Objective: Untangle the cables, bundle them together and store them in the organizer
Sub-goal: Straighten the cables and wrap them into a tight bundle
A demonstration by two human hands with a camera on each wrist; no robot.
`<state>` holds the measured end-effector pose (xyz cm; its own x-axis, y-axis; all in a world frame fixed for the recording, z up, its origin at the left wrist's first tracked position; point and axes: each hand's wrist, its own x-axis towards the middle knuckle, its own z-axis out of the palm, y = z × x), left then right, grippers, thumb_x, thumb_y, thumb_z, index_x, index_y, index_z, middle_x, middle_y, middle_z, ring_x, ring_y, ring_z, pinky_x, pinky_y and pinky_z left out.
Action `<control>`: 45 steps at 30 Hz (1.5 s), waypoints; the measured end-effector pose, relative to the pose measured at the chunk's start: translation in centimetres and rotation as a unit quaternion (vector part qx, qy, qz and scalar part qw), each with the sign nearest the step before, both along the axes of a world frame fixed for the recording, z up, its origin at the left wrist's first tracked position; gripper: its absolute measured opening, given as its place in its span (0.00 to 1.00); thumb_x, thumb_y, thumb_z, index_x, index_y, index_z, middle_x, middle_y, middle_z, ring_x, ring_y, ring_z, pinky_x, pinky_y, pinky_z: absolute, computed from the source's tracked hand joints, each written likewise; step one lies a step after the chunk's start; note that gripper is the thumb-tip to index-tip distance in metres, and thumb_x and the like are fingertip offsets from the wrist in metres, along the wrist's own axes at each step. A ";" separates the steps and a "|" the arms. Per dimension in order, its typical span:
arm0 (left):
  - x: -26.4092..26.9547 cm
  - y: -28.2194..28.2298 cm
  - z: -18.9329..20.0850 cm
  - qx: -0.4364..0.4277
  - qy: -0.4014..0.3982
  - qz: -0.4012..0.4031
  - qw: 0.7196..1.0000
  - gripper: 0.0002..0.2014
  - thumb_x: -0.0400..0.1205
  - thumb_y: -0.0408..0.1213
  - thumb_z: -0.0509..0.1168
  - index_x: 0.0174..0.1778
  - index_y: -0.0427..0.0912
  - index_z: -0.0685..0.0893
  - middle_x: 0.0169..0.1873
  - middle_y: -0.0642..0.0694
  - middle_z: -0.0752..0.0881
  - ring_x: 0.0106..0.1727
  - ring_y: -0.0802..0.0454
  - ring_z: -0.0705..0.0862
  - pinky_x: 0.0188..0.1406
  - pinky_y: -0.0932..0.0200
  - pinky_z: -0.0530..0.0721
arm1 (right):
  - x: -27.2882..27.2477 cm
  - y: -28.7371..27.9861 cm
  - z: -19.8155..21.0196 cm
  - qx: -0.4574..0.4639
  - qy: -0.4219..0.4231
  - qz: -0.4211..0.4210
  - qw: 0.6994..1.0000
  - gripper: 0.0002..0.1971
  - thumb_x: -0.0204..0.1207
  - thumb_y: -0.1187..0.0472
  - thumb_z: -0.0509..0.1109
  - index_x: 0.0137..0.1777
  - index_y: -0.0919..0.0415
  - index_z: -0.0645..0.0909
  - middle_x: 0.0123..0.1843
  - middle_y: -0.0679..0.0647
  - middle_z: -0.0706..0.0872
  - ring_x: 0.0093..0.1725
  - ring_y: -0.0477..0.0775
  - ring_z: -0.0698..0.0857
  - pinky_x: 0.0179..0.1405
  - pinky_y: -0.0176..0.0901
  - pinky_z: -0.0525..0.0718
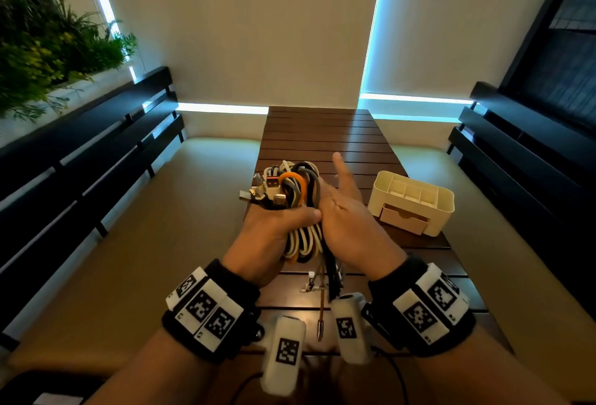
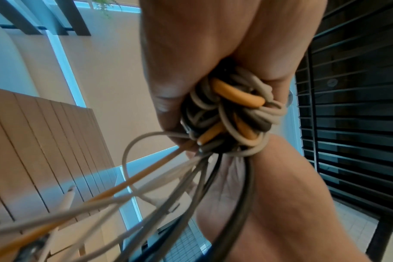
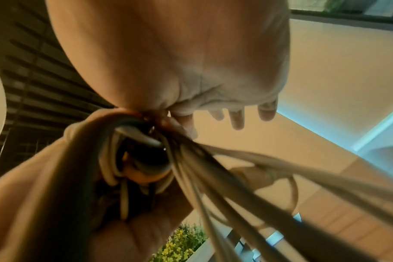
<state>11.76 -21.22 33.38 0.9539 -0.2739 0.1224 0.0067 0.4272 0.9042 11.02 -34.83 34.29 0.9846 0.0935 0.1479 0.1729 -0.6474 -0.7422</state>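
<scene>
No legible writing. Left hand (image 1: 274,230) clenched round cable bundle (image 1: 295,191) above table (image 1: 322,133); right hand (image 1: 348,211) flat vs bundle, fingers straight. Head view only: organizer (image 1: 411,201) at right, loose ends hanging

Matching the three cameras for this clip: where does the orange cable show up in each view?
Head: orange cable loops at the top of the cable bundle, centre of the picture, above the left hand.
Left wrist: right of centre, short orange loops under the gripping fingers.
Right wrist: only a small orange patch low in the coil, left of centre.
Shared landmark: the slatted wooden table, at left and lower right.
</scene>
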 end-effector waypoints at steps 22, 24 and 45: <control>-1.1 1.0 1.2 -0.031 -0.035 -0.061 0.997 0.16 0.70 0.23 0.68 0.54 0.33 0.86 0.42 0.36 0.88 0.44 0.42 0.89 0.45 0.48 0.89 | -0.8 0.2 0.4 0.405 0.061 0.087 0.908 0.38 0.61 0.35 0.80 0.68 0.55 0.81 0.59 0.63 0.89 0.54 0.60 0.88 0.49 0.52 0.87; -1.0 0.8 1.5 -0.060 -0.021 -0.053 0.997 0.13 0.70 0.24 0.67 0.49 0.33 0.87 0.38 0.39 0.87 0.39 0.46 0.88 0.40 0.52 0.87 | -1.1 0.4 -0.6 0.405 0.065 0.119 0.904 0.43 0.62 0.30 0.76 0.71 0.56 0.78 0.63 0.58 0.88 0.61 0.57 0.87 0.58 0.49 0.87; 0.2 3.1 1.1 -0.149 0.064 -0.064 0.985 0.03 0.72 0.32 0.63 0.34 0.38 0.82 0.33 0.45 0.79 0.34 0.53 0.81 0.44 0.55 0.80 | -2.1 -0.2 -3.3 0.041 0.030 0.146 0.988 0.02 0.81 0.54 0.69 0.47 0.48 0.81 0.41 0.59 0.85 0.40 0.59 0.83 0.44 0.58 0.84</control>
<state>11.97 -18.08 34.45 0.9266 -0.3635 0.0960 0.1842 0.6616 0.7269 8.90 -35.06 31.03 0.9246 0.3650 0.1090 0.2976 -0.5136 -0.8048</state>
